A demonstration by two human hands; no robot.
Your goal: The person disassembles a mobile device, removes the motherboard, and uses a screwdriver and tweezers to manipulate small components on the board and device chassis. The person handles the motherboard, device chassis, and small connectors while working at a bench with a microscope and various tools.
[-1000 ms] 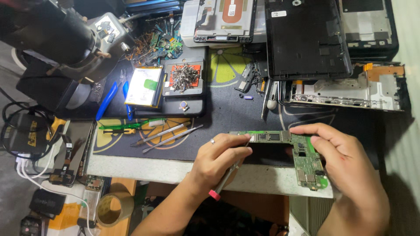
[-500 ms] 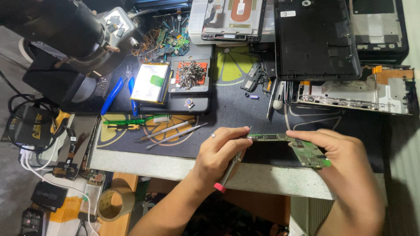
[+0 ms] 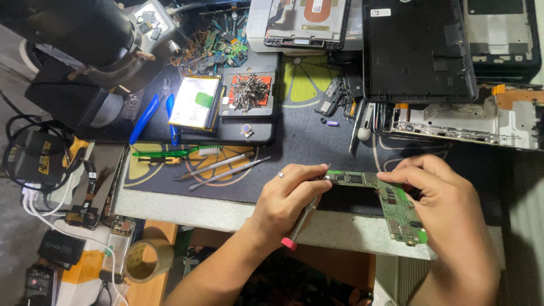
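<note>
My right hand [image 3: 447,209] grips a green L-shaped circuit board [image 3: 391,201] by its right side, holding it just above the front edge of the dark work mat [image 3: 306,136]. My left hand [image 3: 286,198], a ring on one finger, is closed around a thin screwdriver with a red end cap [image 3: 300,224]. The tool's tip touches the left end of the board's upper strip. Part of the board is hidden under my right fingers.
Metal pry tools [image 3: 226,165] and a green toothbrush [image 3: 170,151] lie left of my hands. Behind them sit a tray of small metal parts [image 3: 247,92], a flat battery [image 3: 195,102], opened device shells [image 3: 419,48] and a bare frame [image 3: 464,122]. A microscope [image 3: 85,39] stands far left, tape roll [image 3: 141,259] below.
The view has shifted slightly. My right hand has tilted the board and the screwdriver tip has moved onto the left end of its upper strip.
</note>
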